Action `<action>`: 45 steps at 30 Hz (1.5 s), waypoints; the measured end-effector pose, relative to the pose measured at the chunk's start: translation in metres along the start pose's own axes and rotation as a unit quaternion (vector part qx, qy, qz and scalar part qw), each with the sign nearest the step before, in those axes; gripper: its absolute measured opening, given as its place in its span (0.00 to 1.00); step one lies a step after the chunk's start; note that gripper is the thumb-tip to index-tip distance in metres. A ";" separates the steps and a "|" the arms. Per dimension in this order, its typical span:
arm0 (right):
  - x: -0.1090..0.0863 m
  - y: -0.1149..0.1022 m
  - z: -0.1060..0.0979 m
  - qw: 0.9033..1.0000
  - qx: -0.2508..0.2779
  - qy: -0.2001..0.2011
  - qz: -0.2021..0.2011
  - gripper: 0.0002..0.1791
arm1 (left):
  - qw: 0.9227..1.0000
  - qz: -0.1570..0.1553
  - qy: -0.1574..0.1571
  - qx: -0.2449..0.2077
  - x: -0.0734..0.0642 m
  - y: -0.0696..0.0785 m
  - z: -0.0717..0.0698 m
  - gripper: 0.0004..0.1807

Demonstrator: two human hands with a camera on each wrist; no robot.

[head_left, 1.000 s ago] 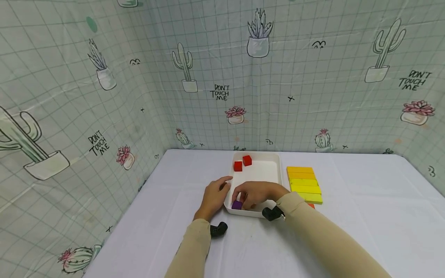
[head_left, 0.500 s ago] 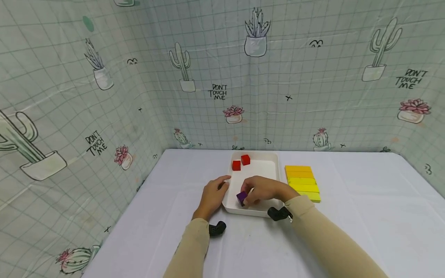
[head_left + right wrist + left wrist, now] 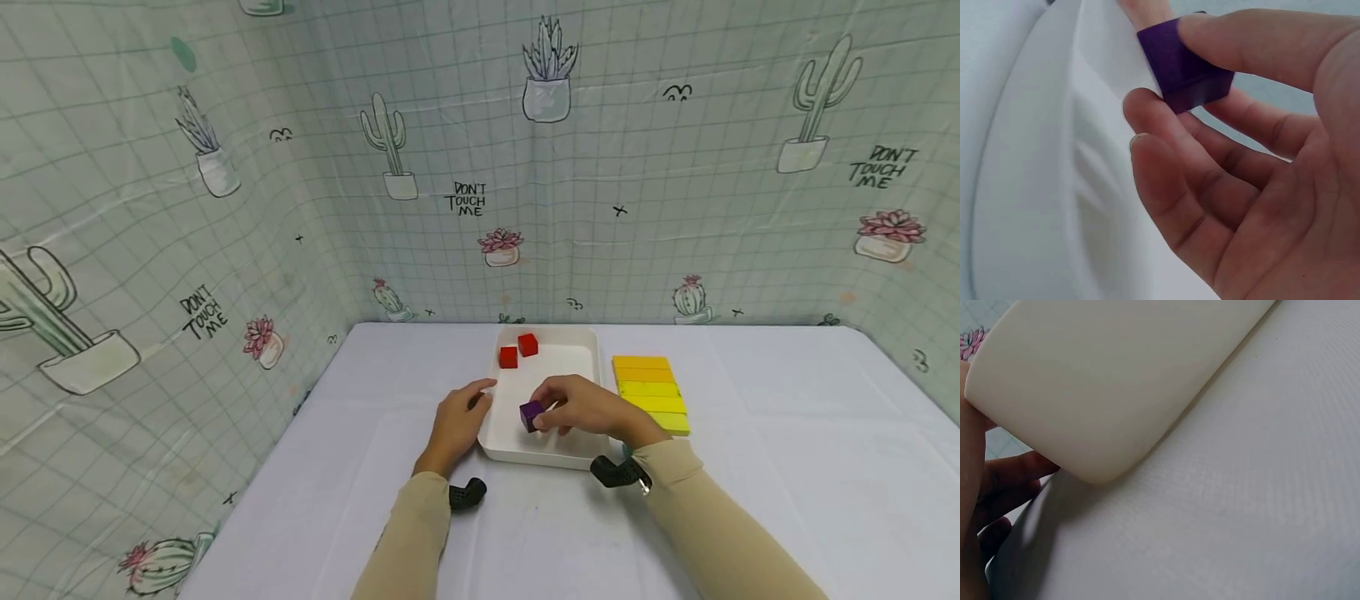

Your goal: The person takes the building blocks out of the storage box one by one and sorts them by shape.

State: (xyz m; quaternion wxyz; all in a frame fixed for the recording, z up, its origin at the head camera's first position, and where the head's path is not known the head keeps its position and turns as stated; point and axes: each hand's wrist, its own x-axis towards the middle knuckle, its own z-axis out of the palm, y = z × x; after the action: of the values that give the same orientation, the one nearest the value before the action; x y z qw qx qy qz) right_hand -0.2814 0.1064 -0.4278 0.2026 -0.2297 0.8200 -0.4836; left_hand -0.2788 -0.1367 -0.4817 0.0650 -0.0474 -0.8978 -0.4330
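My right hand (image 3: 581, 403) pinches a small purple cube (image 3: 530, 417) between thumb and fingers, above the front part of a white tray (image 3: 540, 459). In the right wrist view the thumb lies over the cube's face, fingertips are at its other side, and the two nearest fingers are curled below it. My left hand (image 3: 458, 419) rests against the tray's left wall, thumb and index finger at the rim. In the left wrist view its fingers (image 3: 1019, 472) show past the tray's corner. Two red cubes (image 3: 508, 357) sit in the tray's far left corner.
Right of the tray, a row of flat yellow and orange blocks (image 3: 651, 388) lies side by side on the white-covered table (image 3: 787, 433). A patterned cloth (image 3: 622, 158) with cactus drawings rises behind and at the sides. Black wrist-worn devices (image 3: 467, 495) sit below both hands.
My right hand has lifted the purple cube from the tray's near left corner and moved it right and away from me. My left hand has stayed at the tray's side.
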 end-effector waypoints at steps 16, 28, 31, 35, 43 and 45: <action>-0.032 0.003 -0.006 0.995 0.053 0.086 0.002 0.24 | 1.000 -0.012 0.006 -0.005 -0.005 -0.007 -0.003 0.18; -0.068 0.020 -0.036 0.990 0.088 0.111 0.000 0.26 | 1.000 -0.009 0.006 -0.008 -0.001 -0.009 -0.003 0.19; -0.076 0.026 -0.043 0.989 0.095 0.114 -0.002 0.26 | 1.000 -0.012 0.003 -0.010 -0.002 -0.009 -0.002 0.19; -0.089 0.030 -0.054 0.989 0.083 0.122 0.010 0.27 | 1.000 -0.014 0.004 -0.012 -0.001 -0.005 0.000 0.19; -0.121 0.039 -0.072 0.989 0.035 0.143 0.029 0.25 | 1.000 -0.007 0.005 -0.012 -0.001 0.000 0.004 0.18; -0.125 0.042 -0.073 0.988 0.029 0.144 0.040 0.25 | 1.000 -0.010 0.005 -0.014 -0.002 0.000 0.003 0.18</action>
State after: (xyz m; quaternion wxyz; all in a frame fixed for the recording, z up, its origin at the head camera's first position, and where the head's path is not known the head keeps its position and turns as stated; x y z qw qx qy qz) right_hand -0.2284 0.2475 -0.4186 0.1083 -0.1191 0.8347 -0.5266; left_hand -0.2772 -0.1342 -0.4844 0.0641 -0.0368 -0.8918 -0.4463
